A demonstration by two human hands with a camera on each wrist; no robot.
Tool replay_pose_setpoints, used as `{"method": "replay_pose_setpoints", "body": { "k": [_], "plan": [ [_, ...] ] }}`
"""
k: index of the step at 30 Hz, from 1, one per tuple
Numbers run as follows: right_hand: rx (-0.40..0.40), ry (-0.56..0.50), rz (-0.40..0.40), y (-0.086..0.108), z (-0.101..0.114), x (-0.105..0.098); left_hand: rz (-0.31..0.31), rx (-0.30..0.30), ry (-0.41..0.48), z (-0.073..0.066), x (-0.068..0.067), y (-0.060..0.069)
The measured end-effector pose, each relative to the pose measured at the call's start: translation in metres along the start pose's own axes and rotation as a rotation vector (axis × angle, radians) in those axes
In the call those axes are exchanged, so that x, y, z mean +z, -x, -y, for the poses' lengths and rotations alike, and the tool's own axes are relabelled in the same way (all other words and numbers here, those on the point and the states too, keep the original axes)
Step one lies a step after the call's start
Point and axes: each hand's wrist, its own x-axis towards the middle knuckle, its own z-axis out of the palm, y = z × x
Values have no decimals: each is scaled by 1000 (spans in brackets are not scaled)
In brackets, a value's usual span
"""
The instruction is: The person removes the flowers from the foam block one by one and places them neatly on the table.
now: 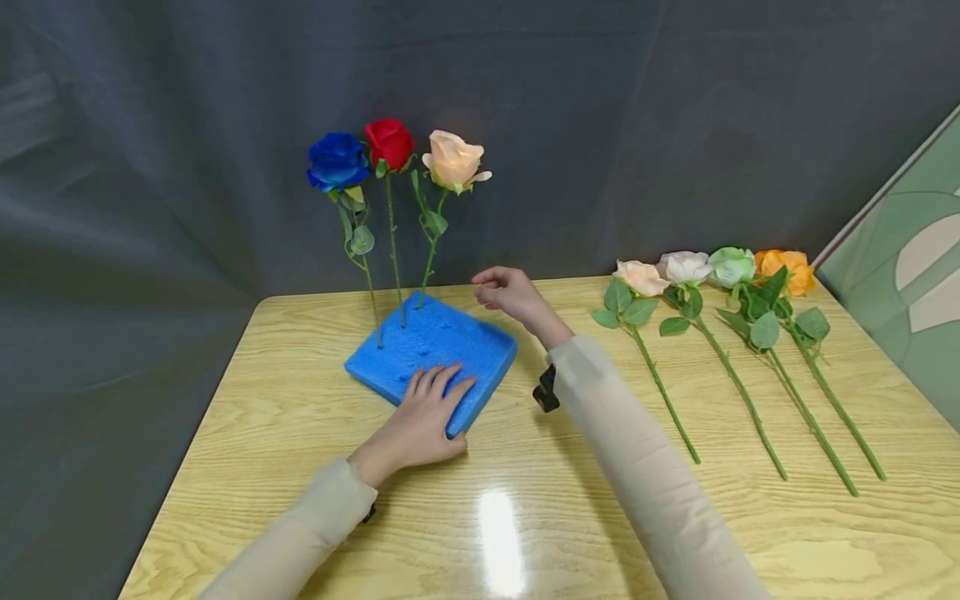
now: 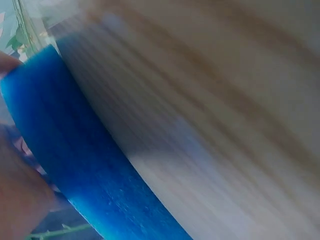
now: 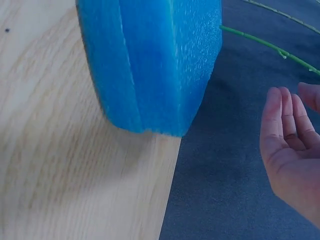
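Note:
A blue foam block [image 1: 472,342] lies on the table, and three artificial roses stand upright in it: a blue rose [image 1: 337,162], a red rose [image 1: 390,145] and a peach rose [image 1: 453,160]. My left hand [image 1: 420,423] rests on the block's near corner, fingers spread over the top and thumb by the edge. In the left wrist view the foam's side [image 2: 65,130] fills the left part, beside part of the hand [image 2: 22,190]. Right of the peach rose's stem, my right hand [image 1: 513,296] hovers with nothing in it, its fingers loosely bent [image 3: 295,145].
On the right of the wooden table [image 1: 300,467] lie a pale peach rose [image 1: 641,277], a white rose [image 1: 686,267], a green-white rose [image 1: 732,267] and an orange rose [image 1: 786,271], stems toward the front. A dark curtain [image 1: 562,125] hangs behind.

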Motion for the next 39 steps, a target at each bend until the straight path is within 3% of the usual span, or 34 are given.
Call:
{"method": "replay_pose_setpoints", "body": {
  "k": [10,15,26,39],
  "plan": [
    [-14,-50,14,-5,-2,12,-6,118,78,18,-6,15],
    [-12,-61,2,-7,0,19,3,136,109,25,-8,20],
    [-35,-106,-4,-11,-2,35,-22,124,93,35,-11,25],
    [-39,-146,-42,-12,3,45,-23,109,83,36,-11,27]
  ]
}}
